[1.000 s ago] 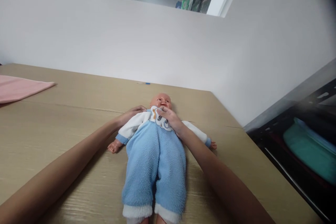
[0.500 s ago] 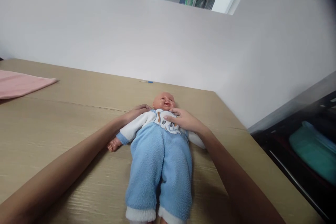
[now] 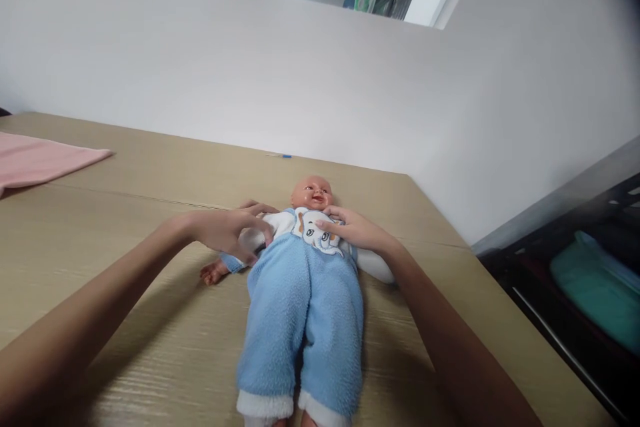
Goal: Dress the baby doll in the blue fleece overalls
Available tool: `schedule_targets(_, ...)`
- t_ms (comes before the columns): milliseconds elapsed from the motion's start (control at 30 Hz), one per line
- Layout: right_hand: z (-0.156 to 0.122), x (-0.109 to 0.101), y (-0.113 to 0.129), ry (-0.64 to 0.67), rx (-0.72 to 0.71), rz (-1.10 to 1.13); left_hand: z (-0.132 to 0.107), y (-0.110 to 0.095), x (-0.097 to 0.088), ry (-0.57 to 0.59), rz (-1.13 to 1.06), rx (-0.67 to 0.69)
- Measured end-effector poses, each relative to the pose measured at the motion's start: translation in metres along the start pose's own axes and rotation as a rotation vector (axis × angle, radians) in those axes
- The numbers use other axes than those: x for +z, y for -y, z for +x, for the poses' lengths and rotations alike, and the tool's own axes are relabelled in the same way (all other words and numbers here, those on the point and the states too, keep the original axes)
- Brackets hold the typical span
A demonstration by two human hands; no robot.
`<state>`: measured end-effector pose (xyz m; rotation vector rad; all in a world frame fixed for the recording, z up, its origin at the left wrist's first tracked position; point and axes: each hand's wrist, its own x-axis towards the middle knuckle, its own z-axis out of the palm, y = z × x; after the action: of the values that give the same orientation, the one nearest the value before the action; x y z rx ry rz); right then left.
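Note:
A baby doll (image 3: 305,287) lies on its back on the table, its head towards the wall and its feet towards me. It wears a fuzzy blue outfit with white sleeves and an animal face (image 3: 315,232) on the chest. My left hand (image 3: 233,230) is over the doll's sleeved arm on the left, with thumb and fingers spread apart and the white sleeve showing between them. On the other side, my right hand (image 3: 355,227) rests on the upper chest by the collar, thumb apart from the outstretched fingers. The doll's arm on that side is partly hidden by my wrist.
The wooden table (image 3: 150,173) meets a white wall (image 3: 250,80) at its far edge. A pink cloth (image 3: 45,159) lies at the far left. Near the wall is a thin blue-tipped object (image 3: 286,156). Beyond the right edge, something teal (image 3: 595,287) sits on a dark structure.
My left hand has drawn back from the doll's shoulder to its upper arm, and its fingers have spread. The doll has shifted very slightly left. My right hand stays at the collar.

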<state>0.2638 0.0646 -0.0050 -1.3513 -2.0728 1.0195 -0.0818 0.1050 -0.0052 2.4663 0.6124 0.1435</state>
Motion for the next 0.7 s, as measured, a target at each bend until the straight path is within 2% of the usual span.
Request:
schedule_targets(100, 0.0, 0.0, -0.002, 0.012, -0.012, 0.048, 0.002, 0.008, 0.002, 0.001, -0.022, 0.019)
schedule_targets(267, -0.003, -0.004, -0.004, -0.009, -0.01, 0.054, 0.009, 0.019, 0.006, -0.073, -0.028, -0.004)
schedule_targets(367, -0.004, -0.004, -0.006, -0.057, -0.01, 0.024, 0.015, 0.016, 0.012, -0.128, 0.04, -0.021)
schedule_targets(467, -0.01, -0.001, -0.008, -0.164, -0.002, -0.024, 0.019, 0.007, 0.019, -0.168, 0.178, -0.074)
schedule_targets(567, -0.035, 0.001, -0.017, -0.347, 0.004, -0.139, 0.02, -0.005, 0.022, -0.237, 0.173, -0.091)
schedule_targets(633, -0.064, -0.001, -0.028, -0.455, -0.005, -0.276, 0.023, -0.018, 0.022, -0.314, 0.114, -0.062)
schedule_targets(700, -0.099, -0.005, -0.043, -0.489, 0.008, -0.354, 0.031, -0.035, 0.024, -0.389, 0.067, -0.013)
